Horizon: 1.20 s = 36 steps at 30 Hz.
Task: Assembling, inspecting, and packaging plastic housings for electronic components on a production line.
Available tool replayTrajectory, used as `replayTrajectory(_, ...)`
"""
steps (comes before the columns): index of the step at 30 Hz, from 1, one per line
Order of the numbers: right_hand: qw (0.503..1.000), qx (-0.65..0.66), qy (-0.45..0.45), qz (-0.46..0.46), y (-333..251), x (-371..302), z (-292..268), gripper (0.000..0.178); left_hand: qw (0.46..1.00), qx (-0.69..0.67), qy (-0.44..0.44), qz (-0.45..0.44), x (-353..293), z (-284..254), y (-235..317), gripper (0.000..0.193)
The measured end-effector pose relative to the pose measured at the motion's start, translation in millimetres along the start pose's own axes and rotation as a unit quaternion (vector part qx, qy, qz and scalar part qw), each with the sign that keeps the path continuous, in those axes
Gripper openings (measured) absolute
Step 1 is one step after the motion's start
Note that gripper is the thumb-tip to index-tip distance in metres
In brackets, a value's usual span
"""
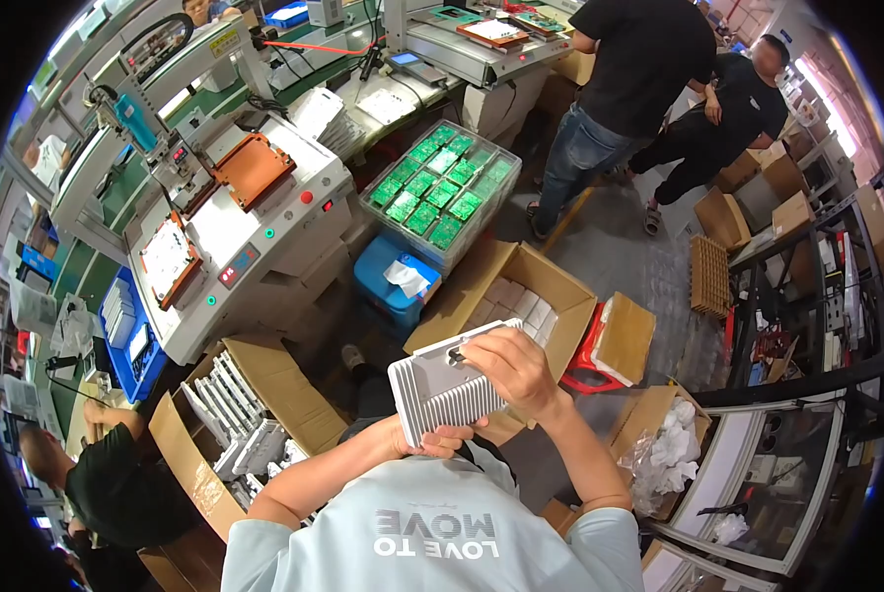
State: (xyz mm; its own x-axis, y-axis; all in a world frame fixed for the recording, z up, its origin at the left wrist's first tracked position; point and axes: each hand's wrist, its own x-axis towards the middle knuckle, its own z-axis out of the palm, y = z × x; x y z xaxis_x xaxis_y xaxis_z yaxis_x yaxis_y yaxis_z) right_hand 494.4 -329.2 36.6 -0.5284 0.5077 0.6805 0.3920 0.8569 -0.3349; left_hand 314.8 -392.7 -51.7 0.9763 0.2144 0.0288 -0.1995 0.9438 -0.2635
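Note:
In front of my chest I hold a light grey metal housing (pixel 432 387) with a row of cooling fins along one side and a smooth flat face above them. It is tilted up. My left hand (pixel 430 438) is wrapped round its lower edge, fingers closed on it. My right hand (pixel 514 367) rests against its upper right part, with the fingertips pinched at a small dark round part (pixel 455 354) on the flat face. Whether that part is loose or fixed in the housing I cannot tell.
An open carton (pixel 551 281) of pale blocks lies beyond my hands. At left stands a carton (pixel 197 481) of grey metal parts, near a white machine (pixel 264 237) with orange fixtures. Farther off are a clear bin (pixel 371 193) of green circuit boards, a blue tub (pixel 378 264) and co-workers.

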Motion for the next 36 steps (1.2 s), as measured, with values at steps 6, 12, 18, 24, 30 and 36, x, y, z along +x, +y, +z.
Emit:
replayTrajectory(6, 0.999, -0.032, 0.004, -0.006, 3.9, -25.5, 3.6, 0.023, 0.993, 0.054, 0.1, -0.007, 1.2, 0.4, -2.6, 0.052)
replayTrajectory(12, 0.996, 0.053, 0.026, 0.072, -2.4, -29.5, -11.1, 0.02, 0.991, 0.084, 0.097, -0.047, 1.2, -11.0, -6.9, 0.042)
replayTrajectory(18, 0.856, 0.318, -0.126, 0.388, -6.0, -39.0, -46.7, 0.022, 0.989, 0.106, 0.087, -0.056, 13.9, -2.2, -0.6, 0.05)
replayTrajectory(24, 0.844, 0.341, -0.202, 0.361, 7.0, -76.3, -52.4, 0.033, 0.958, 0.179, 0.224, 0.03, 19.7, 10.3, 4.5, 0.056)
replayTrajectory(30, 0.765, 0.42, -0.014, 0.487, -4.9, -138.4, -33.1, 0.032, 0.902, 0.237, 0.339, 0.124, 23.2, 17.6, 0.1, 0.062)
replayTrajectory(36, 0.573, 0.516, 0.254, 0.584, -38.5, -162.7, 19.0, 0.024, 0.733, 0.577, 0.27, 0.239, 17.8, 25.8, -9.3, 0.067)
